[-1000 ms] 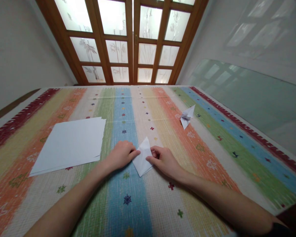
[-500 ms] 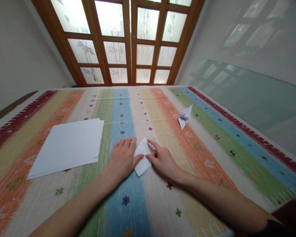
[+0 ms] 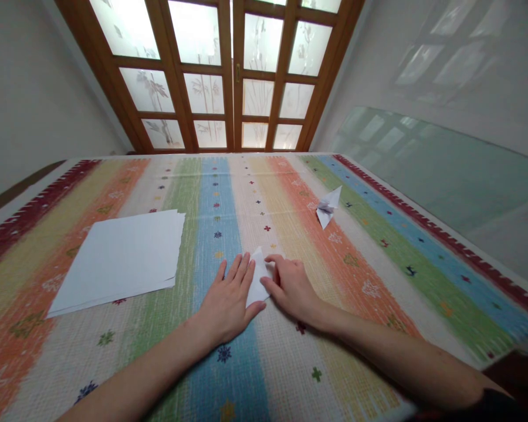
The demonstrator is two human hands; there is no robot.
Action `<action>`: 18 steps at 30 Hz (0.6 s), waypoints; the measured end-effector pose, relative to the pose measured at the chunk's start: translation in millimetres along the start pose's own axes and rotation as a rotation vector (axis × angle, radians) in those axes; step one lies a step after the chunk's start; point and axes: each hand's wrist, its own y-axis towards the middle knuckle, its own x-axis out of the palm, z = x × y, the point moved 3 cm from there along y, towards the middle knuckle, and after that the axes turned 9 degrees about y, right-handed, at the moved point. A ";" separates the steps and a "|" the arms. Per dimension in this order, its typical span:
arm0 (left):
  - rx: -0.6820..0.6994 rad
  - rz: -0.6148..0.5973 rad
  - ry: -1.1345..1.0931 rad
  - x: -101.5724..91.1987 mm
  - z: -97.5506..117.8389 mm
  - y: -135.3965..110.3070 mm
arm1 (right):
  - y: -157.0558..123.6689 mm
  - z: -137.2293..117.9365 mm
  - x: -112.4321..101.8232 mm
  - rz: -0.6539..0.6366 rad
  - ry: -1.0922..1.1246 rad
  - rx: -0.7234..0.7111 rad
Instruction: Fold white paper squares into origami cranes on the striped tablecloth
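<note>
- Striped tablecloth, bands of orange, green, blue, cream and yellow with dark red borders, small printed motifs; spread across most of the frame.
- Wooden doors with frosted, plant-patterned panes, top centre of the frame, bright behind.
- Pale green panel with a glassy sheen, right side of the frame, catching reflections of panes.
- Stack of white sheets, edges slightly out of line, left of centre.
- Left hand, centre of the frame, palm down, partly over the folded paper; fingers straight and slightly spread, thumb set apart along the near edge.
- Right hand, just right of centre; thumb and forefinger at the paper's right side, other fingers curled. Whether they pinch it, I cannot tell.
- Folded white paper, centre of the frame, flat on the cloth between both hands, its point towards the doors.
- Small folded paper figure, right of centre, farther off, standing alone.
</note>
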 end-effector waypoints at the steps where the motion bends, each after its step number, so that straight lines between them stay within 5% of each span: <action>1: -0.005 0.000 -0.002 -0.5 0.1 -0.2 | 4.1 3.5 -2.4 0.021 0.074 0.036; 4: -0.004 0.005 -0.010 -2.0 0.8 -1.1 | 24.3 11.5 -6.2 0.011 0.291 0.119; 10: 0.013 -0.013 -0.029 -3.0 1.8 -1.8 | 63.6 12.9 -1.4 -0.041 0.373 0.234; 18: 0.026 -0.002 -0.027 -2.0 3.1 -1.8 | 71.7 6.7 0.1 -0.068 0.503 0.195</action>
